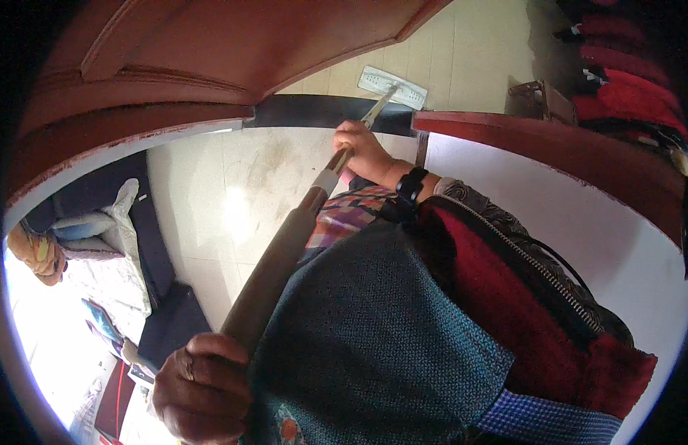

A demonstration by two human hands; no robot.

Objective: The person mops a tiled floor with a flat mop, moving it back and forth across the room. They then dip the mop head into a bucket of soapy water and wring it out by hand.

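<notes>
Both my hands grip the long pole (277, 267) of a flat mop, which slants from lower left to upper middle. My left hand (205, 389), with a ring on one finger, is wrapped around the thick upper end of the pole. Farther down, my right hand (363, 153) holds the thinner metal part; a black band is on that wrist. The pale, perforated mop head (393, 87) lies on the floor just beyond a dark threshold strip (322, 114). A blue-grey apron (366, 322) hangs in front of me, with checked fabric (358, 211) below it.
A reddish-brown wooden door (210, 44) stands at upper left. At right are a door frame (544, 142) and white wall (544, 211). A small wooden stool (555, 103) and red fabric (628, 94) are beyond. Dark seating (160, 233) with a pale cover is at left.
</notes>
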